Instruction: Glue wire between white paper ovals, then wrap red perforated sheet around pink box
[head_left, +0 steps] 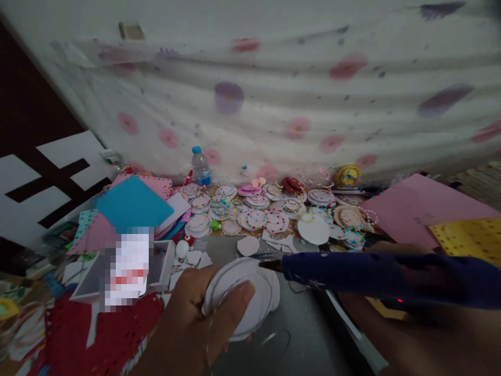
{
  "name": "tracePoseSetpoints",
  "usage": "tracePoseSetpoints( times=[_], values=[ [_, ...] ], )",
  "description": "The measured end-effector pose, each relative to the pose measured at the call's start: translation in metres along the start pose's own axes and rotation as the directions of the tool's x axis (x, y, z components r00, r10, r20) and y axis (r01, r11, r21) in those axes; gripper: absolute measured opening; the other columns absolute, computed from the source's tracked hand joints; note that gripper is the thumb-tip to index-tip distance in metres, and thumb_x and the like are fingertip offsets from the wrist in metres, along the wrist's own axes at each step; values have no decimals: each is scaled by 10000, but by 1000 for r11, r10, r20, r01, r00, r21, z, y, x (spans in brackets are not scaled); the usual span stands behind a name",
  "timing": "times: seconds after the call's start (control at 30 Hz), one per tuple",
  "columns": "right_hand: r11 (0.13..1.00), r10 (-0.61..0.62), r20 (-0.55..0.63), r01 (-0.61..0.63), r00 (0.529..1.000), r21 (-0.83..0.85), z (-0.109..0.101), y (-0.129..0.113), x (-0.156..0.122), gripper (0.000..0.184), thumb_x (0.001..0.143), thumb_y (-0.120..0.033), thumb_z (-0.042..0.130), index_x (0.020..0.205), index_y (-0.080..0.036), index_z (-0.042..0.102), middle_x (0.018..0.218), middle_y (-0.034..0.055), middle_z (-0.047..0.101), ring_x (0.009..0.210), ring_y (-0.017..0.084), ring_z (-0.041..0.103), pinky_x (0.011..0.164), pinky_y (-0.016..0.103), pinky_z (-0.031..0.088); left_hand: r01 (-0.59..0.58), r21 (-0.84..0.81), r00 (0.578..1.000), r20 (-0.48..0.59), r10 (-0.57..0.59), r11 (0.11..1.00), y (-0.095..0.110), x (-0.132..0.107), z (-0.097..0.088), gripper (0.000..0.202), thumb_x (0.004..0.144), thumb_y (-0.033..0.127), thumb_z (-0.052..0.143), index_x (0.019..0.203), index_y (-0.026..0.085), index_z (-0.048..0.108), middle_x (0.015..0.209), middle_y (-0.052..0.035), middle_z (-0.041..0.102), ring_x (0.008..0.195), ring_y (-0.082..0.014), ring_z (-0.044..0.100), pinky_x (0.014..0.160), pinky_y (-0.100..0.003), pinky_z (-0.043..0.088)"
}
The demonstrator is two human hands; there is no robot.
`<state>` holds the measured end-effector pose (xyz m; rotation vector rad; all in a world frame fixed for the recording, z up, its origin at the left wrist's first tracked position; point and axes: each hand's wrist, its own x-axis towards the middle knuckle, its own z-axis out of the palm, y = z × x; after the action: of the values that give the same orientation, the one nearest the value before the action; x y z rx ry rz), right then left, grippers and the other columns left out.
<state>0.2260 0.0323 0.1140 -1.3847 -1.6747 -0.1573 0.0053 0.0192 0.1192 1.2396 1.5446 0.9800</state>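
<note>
Our left hand (195, 310) is holding an undecorated disc (259, 304), our right hand (415, 331) a glue gun (352, 277); decorated discs (256, 219) are lying beyond.

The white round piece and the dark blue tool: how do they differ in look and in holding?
The white round piece is broad and flat; the dark blue tool is long, with a narrow tip. The left hand holds the white round piece; the right hand holds the dark blue tool sideways, its tip toward the piece. Both are hand-held.
</note>
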Motion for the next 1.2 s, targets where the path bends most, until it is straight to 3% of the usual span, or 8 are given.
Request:
tracePoseSetpoints(
  times=[0.1, 0.2, 0.3, 0.53, 0.7, 0.87, 0.93, 1.2],
  values=[
    [997, -81, -10, 81, 997, -16, 2, 0, 1, 152, 764, -326, 595, 879, -244, 538, 589, -40, 607, 416, 124, 564, 391, 208, 448, -31, 10, 999, 38, 31, 999, 1, 1, 2, 299, 735, 478, 621, 722, 189, 694, 629, -6, 635, 553, -151, 610, 435, -195, 517],
    [994, -106, -1, 106, 994, -32, 3, 1, 1, 121, 776, -310, 582, 867, -251, 528, 547, -50, 581, 376, 117, 533, 355, 199, 420, -82, 96, 997, 3, 82, 992, -7, 2, 2, 296, 747, 475, 622, 704, 187, 680, 616, 0, 622, 540, -137, 597, 417, -174, 492],
    [996, -78, -12, 77, 997, -39, 3, 0, 1, 101, 774, -313, 583, 849, -261, 539, 551, -50, 575, 382, 126, 530, 358, 214, 409, -111, 181, 991, -56, 123, 977, -21, 1, -1, 255, 760, 457, 633, 819, 212, 675, 681, -3, 663, 547, -142, 611, 420, -190, 500],
    [999, -44, 3, 44, 999, -28, 5, -4, 0, 109, 751, -323, 582, 835, -268, 539, 572, -40, 580, 422, 147, 541, 396, 245, 395, -161, 290, 983, -35, 178, 943, -40, -2, -7, 191, 810, 402, 601, 875, 233, 663, 615, 17, 651, 504, -144, 602, 386, -202, 464],
    [995, -80, 9, 81, 997, -53, 4, -2, -1, 115, 763, -332, 577, 842, -268, 524, 589, -32, 589, 452, 164, 560, 409, 253, 408, -164, 319, 985, 6, 171, 933, -29, 2, -3, 226, 811, 431, 595, 812, 212, 649, 673, 3, 670, 577, -147, 616, 445, -200, 474],
    [998, -39, -14, 38, 999, -53, 3, -1, 1, 104, 762, -320, 578, 842, -271, 532, 578, -37, 577, 430, 154, 537, 404, 254, 394, -318, 324, 948, 117, 295, 891, -5, 7, 2, 356, 838, 386, 542, 546, 183, 555, 467, 31, 543, 439, -95, 497, 424, -181, 396],
    [998, -51, -5, 51, 999, -36, 4, 0, 2, 112, 745, -316, 601, 829, -270, 541, 575, -43, 581, 429, 147, 544, 402, 246, 399, -343, 331, 939, 116, 323, 879, 1, 8, 4, 397, 840, 366, 527, 490, 180, 500, 418, 42, 490, 411, -83, 450, 420, -182, 362],
    [996, -80, 13, 79, 997, 47, 7, 1, 6, 88, 737, -262, 603, 800, -247, 544, 607, -43, 599, 454, 125, 559, 427, 230, 411, -458, 377, 888, 139, 439, 805, -3, 16, 6, 365, 840, 344, 524, 514, 181, 530, 437, 47, 539, 411, -79, 489, 388, -162, 346]
  ],
)
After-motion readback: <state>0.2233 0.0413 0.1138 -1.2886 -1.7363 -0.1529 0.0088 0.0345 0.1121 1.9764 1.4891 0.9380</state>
